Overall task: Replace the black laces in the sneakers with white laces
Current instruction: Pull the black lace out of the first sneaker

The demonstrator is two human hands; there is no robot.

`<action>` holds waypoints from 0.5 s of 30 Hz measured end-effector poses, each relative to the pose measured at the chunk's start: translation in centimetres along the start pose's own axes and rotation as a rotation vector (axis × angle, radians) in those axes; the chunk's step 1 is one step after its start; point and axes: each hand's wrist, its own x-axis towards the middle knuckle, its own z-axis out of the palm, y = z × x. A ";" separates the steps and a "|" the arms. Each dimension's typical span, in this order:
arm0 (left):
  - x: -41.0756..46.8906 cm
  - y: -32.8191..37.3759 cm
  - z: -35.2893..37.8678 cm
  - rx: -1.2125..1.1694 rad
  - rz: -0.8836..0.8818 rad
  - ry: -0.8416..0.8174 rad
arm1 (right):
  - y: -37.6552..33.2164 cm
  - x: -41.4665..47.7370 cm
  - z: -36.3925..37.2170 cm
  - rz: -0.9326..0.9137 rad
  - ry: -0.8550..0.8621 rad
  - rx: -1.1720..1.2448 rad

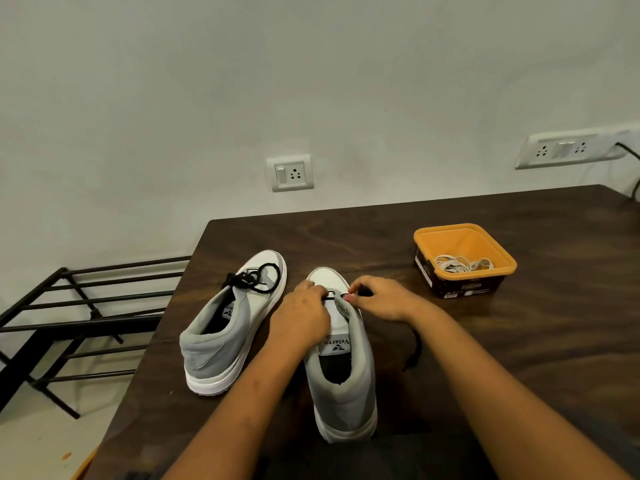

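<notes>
So our left hand (304, 317) and right hand (379, 299) both pinch the limp black lace (333, 297); we'd grip it close to the sneaker (343, 393).

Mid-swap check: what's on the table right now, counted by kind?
Sneakers: 2
Black laces: 2, one in each sneaker
Orange tub: 1
White laces bundle: 1, inside the tub; strand count unclear
Total: 6
</notes>
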 end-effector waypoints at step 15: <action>-0.5 0.1 0.3 -0.049 -0.057 0.119 | 0.3 1.7 3.7 0.045 0.420 0.122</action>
